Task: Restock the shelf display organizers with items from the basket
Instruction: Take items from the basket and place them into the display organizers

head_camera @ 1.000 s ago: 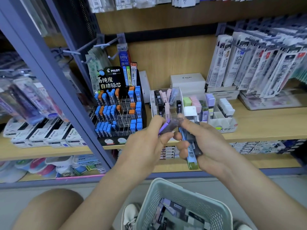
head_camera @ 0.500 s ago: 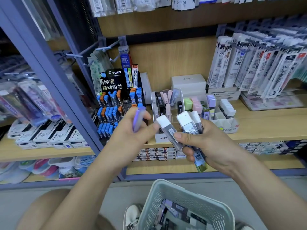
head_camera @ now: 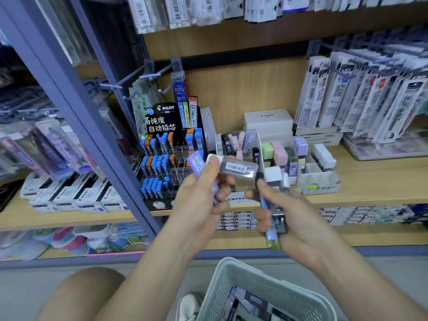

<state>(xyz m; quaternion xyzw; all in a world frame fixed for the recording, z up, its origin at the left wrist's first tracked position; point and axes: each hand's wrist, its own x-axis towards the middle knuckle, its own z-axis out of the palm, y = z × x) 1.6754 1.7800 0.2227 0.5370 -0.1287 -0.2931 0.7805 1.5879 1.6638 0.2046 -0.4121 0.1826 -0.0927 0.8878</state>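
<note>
1. Between basket and shelf edge, the left hand (head_camera: 199, 205) grips two lead cases. A purple case (head_camera: 196, 166) lies along the palm under curled fingers, and a clear case (head_camera: 235, 168) with a white cap is pinned crosswise under the thumb. Half a second ago this hand held the purple one alone.
2. Right hand (head_camera: 301, 223) is closed round a bundle of cases (head_camera: 269, 214), white caps up, a blue one foremost. The bundle stood fanned with three caps showing a moment earlier. Fewer show now, so the clear case appears to have passed from right to left.
3. Judgement: sorting by type is under way in the hands, and nothing from this handful has reached a slot yet. Both hands sit in front of the clear organizer (head_camera: 238, 142) and the white divided organizer (head_camera: 317, 176); the latter has open cells at its front. A Pilot rack (head_camera: 166, 158) stands to their left on the same shelf (head_camera: 370, 181).
4. Basket (head_camera: 266, 280) sits below the hands with more cases inside.
5. Not established — whether the right index finger touches the clear case's far end; the count in the bundle, which is blurred and overlapped; the left fingers behind the purple case; the basket contents, cut off by the lower edge; the front label on the clear organizer, partly covered by the hands.
</note>
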